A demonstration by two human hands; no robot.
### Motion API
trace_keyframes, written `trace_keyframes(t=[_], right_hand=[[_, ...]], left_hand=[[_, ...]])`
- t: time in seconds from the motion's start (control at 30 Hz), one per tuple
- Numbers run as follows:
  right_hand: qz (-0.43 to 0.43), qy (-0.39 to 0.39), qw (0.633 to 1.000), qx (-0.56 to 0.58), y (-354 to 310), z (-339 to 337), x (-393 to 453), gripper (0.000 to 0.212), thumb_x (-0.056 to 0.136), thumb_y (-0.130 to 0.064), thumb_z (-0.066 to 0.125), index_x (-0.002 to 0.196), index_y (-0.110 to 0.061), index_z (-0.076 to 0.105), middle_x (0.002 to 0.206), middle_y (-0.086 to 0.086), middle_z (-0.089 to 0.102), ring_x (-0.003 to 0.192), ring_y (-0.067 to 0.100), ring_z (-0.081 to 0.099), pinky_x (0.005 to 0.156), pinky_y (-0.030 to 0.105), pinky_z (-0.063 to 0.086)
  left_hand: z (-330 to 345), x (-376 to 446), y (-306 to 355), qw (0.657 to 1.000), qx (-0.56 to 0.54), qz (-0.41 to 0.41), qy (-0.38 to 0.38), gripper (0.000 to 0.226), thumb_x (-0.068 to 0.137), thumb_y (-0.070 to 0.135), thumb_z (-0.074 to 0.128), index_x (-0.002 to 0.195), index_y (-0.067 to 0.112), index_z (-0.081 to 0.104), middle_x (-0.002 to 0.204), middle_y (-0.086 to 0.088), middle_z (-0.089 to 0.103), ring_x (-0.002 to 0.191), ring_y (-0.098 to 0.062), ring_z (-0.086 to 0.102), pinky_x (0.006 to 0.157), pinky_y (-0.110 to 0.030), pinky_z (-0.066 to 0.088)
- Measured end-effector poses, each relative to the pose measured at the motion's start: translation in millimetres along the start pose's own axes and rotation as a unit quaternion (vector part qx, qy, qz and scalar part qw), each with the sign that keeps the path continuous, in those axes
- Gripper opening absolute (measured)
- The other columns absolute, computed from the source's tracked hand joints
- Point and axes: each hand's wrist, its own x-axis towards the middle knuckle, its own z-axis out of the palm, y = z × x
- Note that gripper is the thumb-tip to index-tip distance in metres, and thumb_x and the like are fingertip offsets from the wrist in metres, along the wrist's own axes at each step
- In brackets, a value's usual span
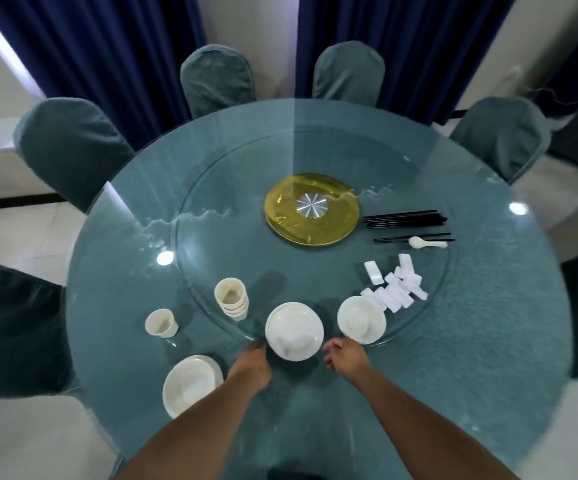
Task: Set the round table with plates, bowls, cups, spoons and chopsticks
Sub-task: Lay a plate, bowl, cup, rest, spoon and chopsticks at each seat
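Head view. Blue curtains and teal-covered chairs (72,147) ring a round glass-topped counter (471,341) carrying a turntable (211,188) with a yellow hub (311,207).

Left hand (251,367): reaches forward, fingers (256,346) at the turntable's edge, just left of the stack of plates and bowls (294,330); whether they touch or clutch anything cannot be told.

Right hand (346,358): loosely curled, grasping nothing, just right of that stack, apart from it.

The stack lies directly between both hands, about equally near, so a two-handed lift looks likely next.

Beyond the right hand: second stack (362,318), white rests (395,285), a spoon (426,242), black chopsticks (405,218) with long axis running left-right.

Left of the left hand: stacked cups (232,297), single cup (161,323), set plate (192,384).
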Motion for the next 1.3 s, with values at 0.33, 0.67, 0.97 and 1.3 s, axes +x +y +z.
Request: trace_keyframes(t=[0.33,0.67,0.97,1.3], right_hand=[[0.058,0.008,0.997,0.045,33.7,-17.2,9.1,0.026,0.094,0.002,0.035,0.085,-0.005,0.058,0.071,0.008,0.058,0.056,0.015,0.053,0.047,0.016,0.045],[0.097,-0.014,0.988,0.116,17.5,-8.4,26.1,0.037,0.091,0.013,0.028,0.067,-0.006,0.048,0.069,0.012,0.05,0.057,0.019,0.046,0.047,0.025,0.036],[0.068,-0.027,0.993,0.087,7.8,0.7,17.2,0.038,0.092,0.017,0.023,0.068,-0.005,0.044,0.068,0.011,0.045,0.041,0.013,0.043,0.037,0.016,0.03],[0.051,-0.058,0.997,-0.013,9.2,-3.2,-2.5,0.035,0.093,0.008,0.037,0.068,-0.008,0.057,0.066,0.01,0.056,0.052,0.018,0.053,0.037,0.013,0.038]], left_hand=[[11.6,17.1,-6.8,0.987,0.137,0.022,-0.083,0.083,0.094,0.003,0.039,0.156,0.018,-0.013,0.162,0.005,-0.022,0.152,-0.023,-0.011,0.122,-0.048,0.016],[-3.8,26.9,-24.7,0.979,0.187,-0.005,-0.084,0.081,0.094,0.009,0.039,0.156,0.022,-0.011,0.161,0.011,-0.024,0.151,-0.026,-0.014,0.121,-0.053,0.011],[-20.4,20.7,-24.4,0.994,0.059,-0.022,0.09,0.066,0.093,0.013,0.04,0.154,0.004,0.015,0.161,-0.01,0.015,0.152,-0.026,0.003,0.122,-0.04,0.019],[-1.1,2.8,2.3,0.995,0.052,0.038,0.082,0.066,0.096,0.009,0.032,0.157,0.008,0.009,0.165,-0.005,0.0,0.152,-0.018,-0.003,0.124,-0.032,0.01]])
